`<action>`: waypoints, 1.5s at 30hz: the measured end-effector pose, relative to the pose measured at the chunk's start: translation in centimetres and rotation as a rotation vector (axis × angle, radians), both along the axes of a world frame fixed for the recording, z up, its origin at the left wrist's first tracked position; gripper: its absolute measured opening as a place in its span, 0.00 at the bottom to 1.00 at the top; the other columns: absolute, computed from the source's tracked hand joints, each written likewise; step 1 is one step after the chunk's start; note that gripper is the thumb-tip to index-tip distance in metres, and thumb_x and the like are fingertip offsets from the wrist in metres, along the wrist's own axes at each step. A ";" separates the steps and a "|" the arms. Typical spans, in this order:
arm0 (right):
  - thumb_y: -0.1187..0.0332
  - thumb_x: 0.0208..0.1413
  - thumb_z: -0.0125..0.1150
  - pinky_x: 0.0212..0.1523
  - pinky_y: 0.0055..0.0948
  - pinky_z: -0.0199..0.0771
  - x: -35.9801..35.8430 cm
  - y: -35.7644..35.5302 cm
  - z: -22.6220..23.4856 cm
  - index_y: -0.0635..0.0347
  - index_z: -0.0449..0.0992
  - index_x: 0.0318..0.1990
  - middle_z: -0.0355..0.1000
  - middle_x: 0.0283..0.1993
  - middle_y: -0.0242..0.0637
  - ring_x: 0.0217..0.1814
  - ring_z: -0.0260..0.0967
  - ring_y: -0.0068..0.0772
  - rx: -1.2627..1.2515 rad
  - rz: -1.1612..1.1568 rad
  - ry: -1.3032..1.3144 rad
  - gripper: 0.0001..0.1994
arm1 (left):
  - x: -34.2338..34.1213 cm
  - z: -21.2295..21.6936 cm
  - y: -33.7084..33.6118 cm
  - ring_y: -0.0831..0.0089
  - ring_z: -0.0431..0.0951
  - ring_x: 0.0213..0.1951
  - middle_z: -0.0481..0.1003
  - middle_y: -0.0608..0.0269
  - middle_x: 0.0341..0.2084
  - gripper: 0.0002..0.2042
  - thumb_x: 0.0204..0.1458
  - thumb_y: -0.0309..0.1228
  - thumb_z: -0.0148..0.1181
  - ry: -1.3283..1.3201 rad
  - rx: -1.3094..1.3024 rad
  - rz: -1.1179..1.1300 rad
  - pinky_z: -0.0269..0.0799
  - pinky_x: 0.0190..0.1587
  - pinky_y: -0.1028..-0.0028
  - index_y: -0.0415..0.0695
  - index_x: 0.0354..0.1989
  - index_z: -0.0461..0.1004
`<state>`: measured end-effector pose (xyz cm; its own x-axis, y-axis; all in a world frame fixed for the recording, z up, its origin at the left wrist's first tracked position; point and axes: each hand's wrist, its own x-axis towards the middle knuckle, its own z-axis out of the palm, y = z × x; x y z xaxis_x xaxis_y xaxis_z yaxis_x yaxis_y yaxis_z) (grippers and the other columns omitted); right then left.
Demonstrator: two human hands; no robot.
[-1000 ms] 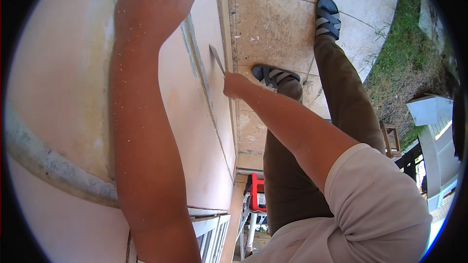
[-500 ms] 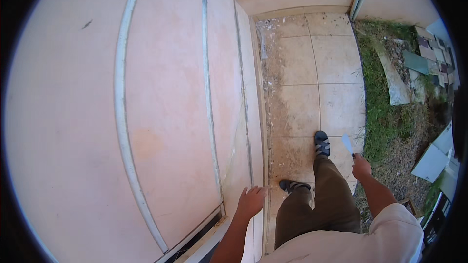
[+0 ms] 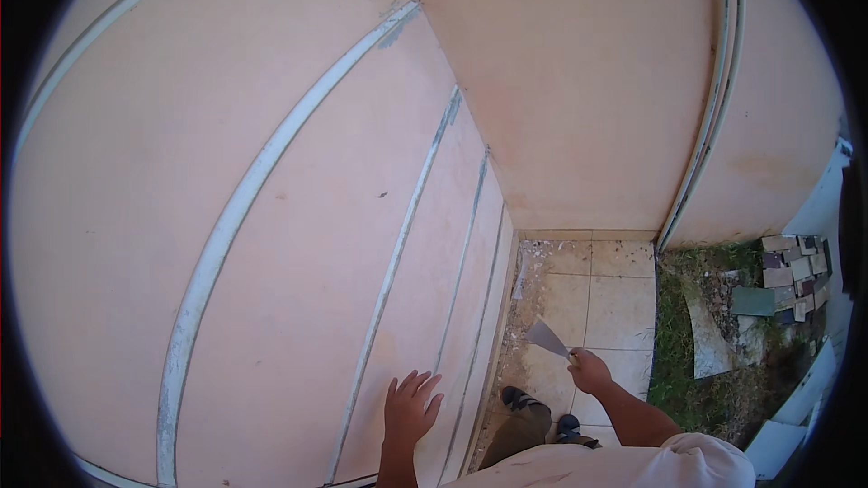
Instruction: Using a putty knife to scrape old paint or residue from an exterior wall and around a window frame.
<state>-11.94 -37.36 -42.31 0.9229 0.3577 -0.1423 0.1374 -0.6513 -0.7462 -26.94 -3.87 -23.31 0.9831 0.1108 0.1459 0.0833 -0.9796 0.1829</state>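
In my right hand [image 3: 590, 371] is a putty knife [image 3: 548, 340] with a broad metal blade, held out over the tiled walkway and pointing toward the wall on the left. My left hand [image 3: 412, 408] is raised with fingers spread, holding nothing, in front of the pink wall [image 3: 298, 307]. Whether its fingertips touch the wall I cannot tell. Pale strips run along this wall; the widest strip [image 3: 237, 203] is white. Grey scraped patches [image 3: 398, 25] show at the strip ends near the corner.
Paint flakes and dirt lie on the tiled floor [image 3: 621, 305] along the wall base. A second wall [image 3: 570, 90] closes the far end, with pipes [image 3: 714, 108] at its right edge. To the right are grass [image 3: 674, 307], stacked tiles [image 3: 796, 276] and a white panel [image 3: 776, 447].
The view has tilted up toward the wall and corner. My right hand has brought the putty knife leftward, closer to the wall. My left hand has lifted beside the wall, fingers spread.
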 end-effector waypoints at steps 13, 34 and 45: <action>0.56 0.58 0.59 0.45 0.39 0.73 10.3 4.6 7.4 0.59 0.72 0.51 0.76 0.41 0.49 0.44 0.75 0.46 0.129 -0.055 0.203 0.19 | 9.1 8.8 3.2 0.67 0.80 0.42 0.78 0.66 0.24 0.11 0.53 0.30 0.53 -0.512 -0.223 -0.253 0.64 0.58 0.57 0.45 0.20 0.76; 0.68 0.57 0.60 0.48 0.40 0.71 42.1 22.9 21.4 0.60 0.69 0.56 0.73 0.46 0.49 0.48 0.72 0.48 0.740 0.532 -0.273 0.20 | 32.0 24.3 5.8 0.47 0.67 0.58 0.72 0.53 0.49 0.13 0.56 0.45 0.54 -0.920 1.090 0.420 0.61 0.58 0.47 0.49 0.34 0.78; 0.71 0.52 0.67 0.44 0.33 0.73 48.1 28.3 28.1 0.61 0.71 0.58 0.74 0.41 0.46 0.41 0.73 0.43 0.808 0.718 -0.297 0.24 | 33.7 24.1 6.3 0.47 0.46 0.72 0.54 0.46 0.69 0.24 0.57 0.54 0.51 -0.696 1.261 0.868 0.35 0.70 0.45 0.54 0.57 0.72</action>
